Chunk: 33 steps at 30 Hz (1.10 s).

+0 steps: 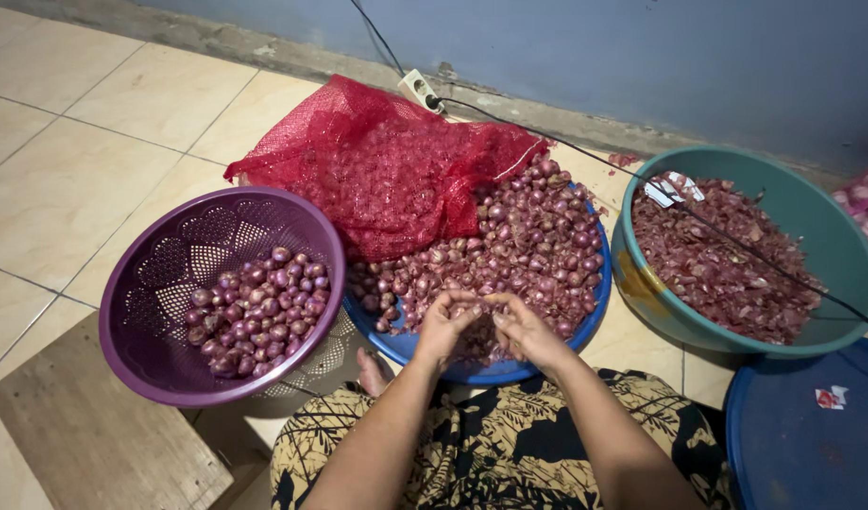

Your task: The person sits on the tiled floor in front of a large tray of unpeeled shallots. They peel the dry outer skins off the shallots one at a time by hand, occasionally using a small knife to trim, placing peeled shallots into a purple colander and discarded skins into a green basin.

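- The blue tray is mostly buried under the shallots; only its rim shows, from 3 to 6 o'clock of the pile.
- A red net sack covers the pile's 10 o'clock part, so what lies beneath is hidden.
- The frame cuts off a dark blue lid at 4 o'clock and a pale sack at the far 3 o'clock edge.
- A wooden board at 8 o'clock runs out of the bottom edge.
- The left hand and right hand meet over the pile's 6 o'clock edge, fingers curled in, fingertips touching each other.
- Something small seems pinched between them, probably one shallot, but the fingers hide it and I cannot tell for sure.
- Whether a knife is in either hand cannot be made out.
- A purple basket at 9 o'clock of the hands holds peeled shallots, tilted against the tray.
- A green basin at 2 o'clock holds reddish skins; a black cable crosses over it.
- A toe shows between basket and tray, above the patterned cloth on the lap.
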Motion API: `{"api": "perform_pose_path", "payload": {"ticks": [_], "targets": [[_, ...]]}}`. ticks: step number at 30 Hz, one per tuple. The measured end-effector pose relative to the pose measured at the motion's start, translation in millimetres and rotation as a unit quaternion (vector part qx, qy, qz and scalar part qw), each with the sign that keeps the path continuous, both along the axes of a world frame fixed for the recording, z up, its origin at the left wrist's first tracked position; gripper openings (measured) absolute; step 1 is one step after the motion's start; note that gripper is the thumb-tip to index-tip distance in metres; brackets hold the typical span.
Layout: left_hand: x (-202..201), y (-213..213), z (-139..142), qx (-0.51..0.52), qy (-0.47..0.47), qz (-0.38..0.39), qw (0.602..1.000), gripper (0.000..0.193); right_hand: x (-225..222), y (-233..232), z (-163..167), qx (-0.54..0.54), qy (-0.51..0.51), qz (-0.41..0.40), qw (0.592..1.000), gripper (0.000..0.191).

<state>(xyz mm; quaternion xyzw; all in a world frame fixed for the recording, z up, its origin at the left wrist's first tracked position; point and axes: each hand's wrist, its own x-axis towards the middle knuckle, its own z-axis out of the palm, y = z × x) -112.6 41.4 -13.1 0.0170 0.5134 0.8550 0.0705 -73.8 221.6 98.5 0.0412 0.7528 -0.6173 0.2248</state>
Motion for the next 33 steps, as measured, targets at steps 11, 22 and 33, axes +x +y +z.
{"api": "perform_pose_path", "payload": {"ticks": [11,22,33], "targets": [[6.4,-8.1,26.4,0.054,-0.089,-0.017,0.994,0.024,0.8,-3.3,-7.7,0.039,0.033,-0.034,0.998,0.040],[3.9,-10.2,14.9,-0.020,-0.031,0.015,0.999,0.019,6.2,-16.9,-23.1,0.092,0.240,-0.006,0.966,0.030],[8.9,-8.0,25.6,0.016,-0.068,-0.019,0.997,0.023,-0.5,-4.2,-22.5,-0.006,0.034,-0.051,0.998,0.036]]}}
